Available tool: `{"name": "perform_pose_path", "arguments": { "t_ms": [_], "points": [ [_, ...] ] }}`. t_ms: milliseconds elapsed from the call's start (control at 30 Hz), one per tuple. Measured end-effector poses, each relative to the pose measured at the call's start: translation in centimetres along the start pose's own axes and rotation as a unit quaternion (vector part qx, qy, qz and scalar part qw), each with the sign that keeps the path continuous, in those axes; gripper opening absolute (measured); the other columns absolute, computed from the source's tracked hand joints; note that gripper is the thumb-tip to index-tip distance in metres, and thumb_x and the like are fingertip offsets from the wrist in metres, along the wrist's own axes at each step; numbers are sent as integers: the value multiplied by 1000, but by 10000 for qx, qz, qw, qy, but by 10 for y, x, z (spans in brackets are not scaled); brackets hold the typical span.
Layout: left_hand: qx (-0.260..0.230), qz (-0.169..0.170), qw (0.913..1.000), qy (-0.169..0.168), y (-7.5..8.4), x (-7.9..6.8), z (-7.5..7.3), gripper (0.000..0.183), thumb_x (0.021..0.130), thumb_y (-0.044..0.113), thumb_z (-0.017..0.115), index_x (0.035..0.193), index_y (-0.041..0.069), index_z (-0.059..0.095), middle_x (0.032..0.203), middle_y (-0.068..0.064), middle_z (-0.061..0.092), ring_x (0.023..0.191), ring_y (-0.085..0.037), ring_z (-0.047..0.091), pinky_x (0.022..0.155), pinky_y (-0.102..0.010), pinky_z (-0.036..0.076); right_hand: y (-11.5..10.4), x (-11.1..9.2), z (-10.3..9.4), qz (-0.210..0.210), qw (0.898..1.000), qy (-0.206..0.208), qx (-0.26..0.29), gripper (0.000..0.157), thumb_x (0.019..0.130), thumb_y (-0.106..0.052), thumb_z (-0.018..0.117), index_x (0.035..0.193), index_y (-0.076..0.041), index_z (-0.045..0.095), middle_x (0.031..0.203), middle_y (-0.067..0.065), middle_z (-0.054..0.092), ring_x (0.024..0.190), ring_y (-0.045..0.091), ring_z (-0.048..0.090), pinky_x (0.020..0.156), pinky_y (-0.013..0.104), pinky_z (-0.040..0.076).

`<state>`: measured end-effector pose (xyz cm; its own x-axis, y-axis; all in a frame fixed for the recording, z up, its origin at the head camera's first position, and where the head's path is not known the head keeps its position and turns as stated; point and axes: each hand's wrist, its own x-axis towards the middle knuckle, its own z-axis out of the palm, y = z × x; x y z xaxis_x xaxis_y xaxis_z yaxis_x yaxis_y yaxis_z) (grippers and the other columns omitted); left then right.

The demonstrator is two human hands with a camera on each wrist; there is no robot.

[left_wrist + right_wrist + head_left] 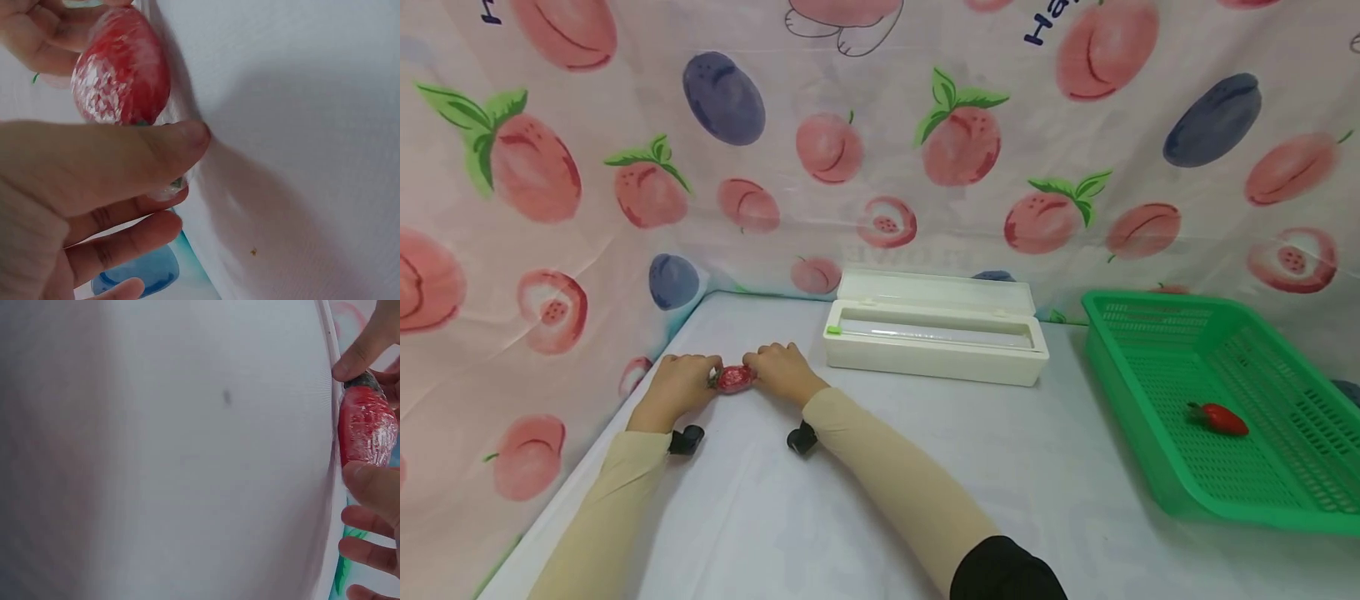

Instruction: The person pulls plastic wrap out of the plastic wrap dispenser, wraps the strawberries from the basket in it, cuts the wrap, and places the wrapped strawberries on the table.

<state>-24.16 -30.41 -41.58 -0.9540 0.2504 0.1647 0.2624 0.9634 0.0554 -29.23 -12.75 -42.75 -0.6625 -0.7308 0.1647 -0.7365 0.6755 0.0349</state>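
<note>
A red strawberry (734, 379) wrapped in clear film lies between the two hands at the table's left side. Its green leafy end is pinched by my left hand (679, 385), thumb on one side and fingers on the other. At the opposite, pointed end, my right hand (784, 372) pinches the film. Shiny wrinkles cover the wrapped strawberry (122, 69) in the left wrist view. In the right wrist view the strawberry (367, 425) spans the gap between both thumbs, and part of the right hand is out of frame.
Behind the hands stands a white film dispenser box (936, 367) with its lid raised and a roll inside. On the right is a green plastic basket (1150, 450) holding one unwrapped strawberry (1223, 419). A fruit-print cloth (850, 83) hangs along the back and left.
</note>
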Motion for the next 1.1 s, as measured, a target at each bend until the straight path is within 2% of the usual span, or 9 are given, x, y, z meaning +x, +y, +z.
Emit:
{"name": "perform_pose_path", "arguments": {
  "t_ms": [167,333,467,667,833,1100],
  "points": [
    [-68,-53,9998,-185,1,-1,-1,26,74,12,72,99,8,64,76,-6,67,76,-27,63,72,-54,43,2,0,4,231,9992,-273,173,34,90,-33,61,124,-27,59,110,-4,66,101,13,62,81,33,48],
    [-175,219,9996,66,0,2,4,42,71,26,79,107,10,64,84,-7,66,79,-27,63,72,-53,45,3,0,5,328,9983,-350,319,33,91,-35,59,124,-29,60,112,-4,65,103,14,61,83,35,48],
    [-270,217,9992,207,-1,4,7,40,71,29,79,104,9,68,82,-6,66,75,-24,62,69,-48,46,3,-1,4,457,9970,-419,458,33,92,-34,58,125,-31,60,112,-3,63,103,15,58,86,37,47],
    [-269,57,9996,-15,0,5,7,39,74,29,77,105,6,69,88,-11,70,79,-27,64,73,-49,47,1,-1,7,657,9947,-607,507,38,92,-36,56,130,-36,55,116,-2,58,105,14,53,86,35,45],
    [-95,65,9999,-84,1,3,6,45,75,31,76,110,6,65,96,-15,69,89,-34,64,79,-56,45,2,0,8,619,9942,-665,572,49,91,-38,58,138,-32,45,125,-2,56,113,15,52,91,38,45],
    [-77,-51,9999,-122,4,0,5,69,73,36,76,131,8,51,118,-25,59,108,-43,56,92,-63,37,7,-3,7,713,9918,-638,852,74,85,-48,63,147,-25,30,138,3,48,126,19,48,100,40,43]
  ]
}}
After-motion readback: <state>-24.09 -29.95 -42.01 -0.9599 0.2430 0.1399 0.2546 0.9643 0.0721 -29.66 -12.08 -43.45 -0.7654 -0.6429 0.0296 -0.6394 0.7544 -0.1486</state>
